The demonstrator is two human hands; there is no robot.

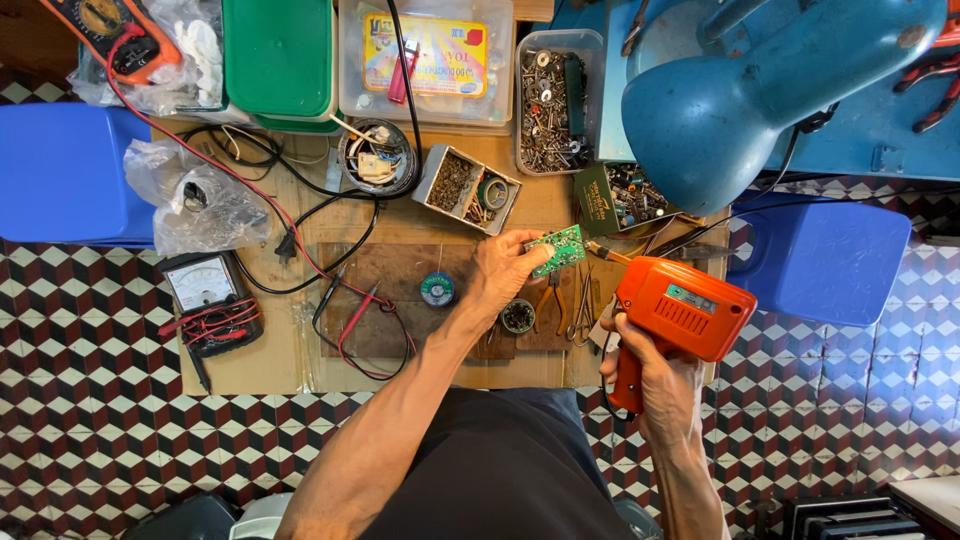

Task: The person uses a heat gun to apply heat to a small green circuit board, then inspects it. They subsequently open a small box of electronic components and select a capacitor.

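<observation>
Left hand (503, 268) pinches a green circuit board (558, 249) by its edge; right hand (655, 375) is clamped on an orange soldering gun (672, 322).
Board judged light, stiff, fragile, best held by the edges; gun judged heavier, gripped at its handle.

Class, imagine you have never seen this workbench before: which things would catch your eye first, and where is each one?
First the bright orange soldering gun, gripped by the right hand at the bench's right edge, its tip aimed at the small green circuit board that the left hand holds up at the centre. Next the big blue lamp shade looming at the upper right, above the blue stool.
</observation>
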